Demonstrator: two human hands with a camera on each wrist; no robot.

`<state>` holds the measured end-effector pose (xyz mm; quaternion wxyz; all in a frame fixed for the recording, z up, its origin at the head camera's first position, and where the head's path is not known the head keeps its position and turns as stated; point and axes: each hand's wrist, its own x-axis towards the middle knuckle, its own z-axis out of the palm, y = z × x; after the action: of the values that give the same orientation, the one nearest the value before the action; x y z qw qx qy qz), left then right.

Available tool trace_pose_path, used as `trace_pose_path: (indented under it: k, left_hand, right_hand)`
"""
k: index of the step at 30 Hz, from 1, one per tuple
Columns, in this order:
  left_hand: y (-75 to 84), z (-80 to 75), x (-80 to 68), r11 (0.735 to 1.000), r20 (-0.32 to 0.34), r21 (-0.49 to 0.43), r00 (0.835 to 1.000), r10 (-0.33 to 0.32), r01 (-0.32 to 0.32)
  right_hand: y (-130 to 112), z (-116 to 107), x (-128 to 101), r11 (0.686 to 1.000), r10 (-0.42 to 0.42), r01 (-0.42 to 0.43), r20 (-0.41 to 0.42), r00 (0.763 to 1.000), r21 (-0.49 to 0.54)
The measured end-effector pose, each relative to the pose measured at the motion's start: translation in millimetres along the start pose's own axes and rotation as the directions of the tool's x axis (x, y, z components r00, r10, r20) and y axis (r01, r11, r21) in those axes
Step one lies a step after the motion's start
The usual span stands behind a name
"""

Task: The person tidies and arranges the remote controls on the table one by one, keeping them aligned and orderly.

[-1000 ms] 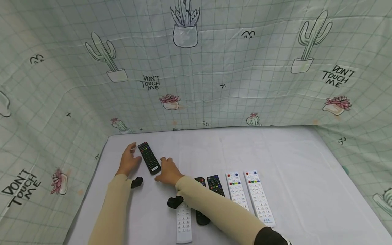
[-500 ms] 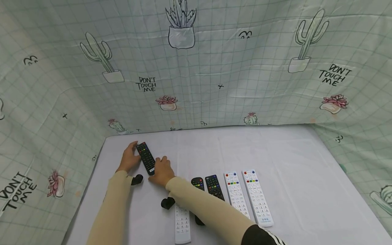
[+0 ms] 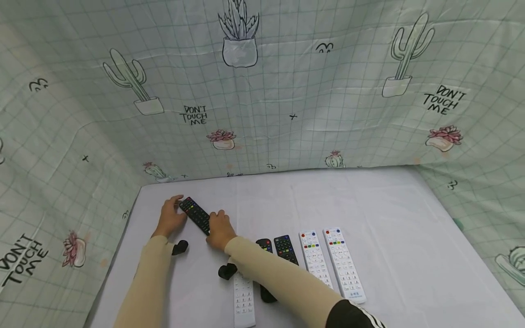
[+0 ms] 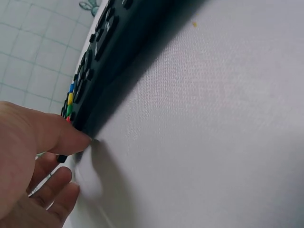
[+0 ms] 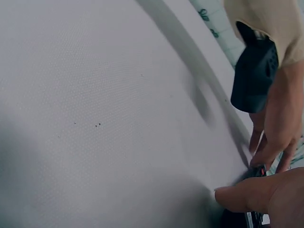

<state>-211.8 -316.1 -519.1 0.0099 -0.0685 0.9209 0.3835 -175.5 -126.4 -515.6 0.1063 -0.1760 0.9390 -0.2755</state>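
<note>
A slim black remote control (image 3: pixel 194 214) lies slantwise between both hands at the table's back left, buttons up, with red, green, yellow and blue keys (image 4: pixel 70 99) near its far end. My left hand (image 3: pixel 170 218) holds that far end; in the left wrist view its thumb (image 4: pixel 66 135) is against the near side, the other fingers beyond it. Around the near end my right hand (image 3: pixel 221 231) grips, covering that end in the head view. The right wrist view shows the right thumb (image 5: pixel 242 194) along the remote and the left hand (image 5: pixel 282 114) at the other end.
Several remotes lie in a row nearer the front: a white one (image 3: pixel 244 303), two black ones (image 3: pixel 268 294) (image 3: pixel 286 248) and two more white ones (image 3: pixel 315 255) (image 3: pixel 344 266). The right forearm (image 3: pixel 283 282) crosses over some. A patterned cloth wall (image 3: pixel 262 91) encloses the white table (image 3: pixel 393 218).
The right hand has moved left and closed on the remote's near end. The remote has turned to a flatter slant, its far end shifting toward the left hand, which now holds it.
</note>
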Motion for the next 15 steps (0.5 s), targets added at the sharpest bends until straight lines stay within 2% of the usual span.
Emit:
trace_pose_path:
  k: [8,12,15]
  left_hand:
    - [2.4,-4.3,-14.0,0.995,0.0,-0.093,0.999,-0.035,0.034]
    - [8.8,-6.3,-22.7,0.992,0.042,-0.095,0.996,-0.08,0.083]
    - [14.0,-6.6,-27.7,0.992,0.079,-0.087,0.994,-0.081,0.088]
  right_hand:
    - [6.4,-22.3,-15.0,0.992,-0.058,0.055,0.024,0.998,0.11]
    - [17.1,-34.9,-20.5,0.989,-0.096,0.091,0.033,0.995,0.115]
    - [27.1,-46.9,-23.2,0.987,-0.107,0.1,0.046,0.993,0.128]
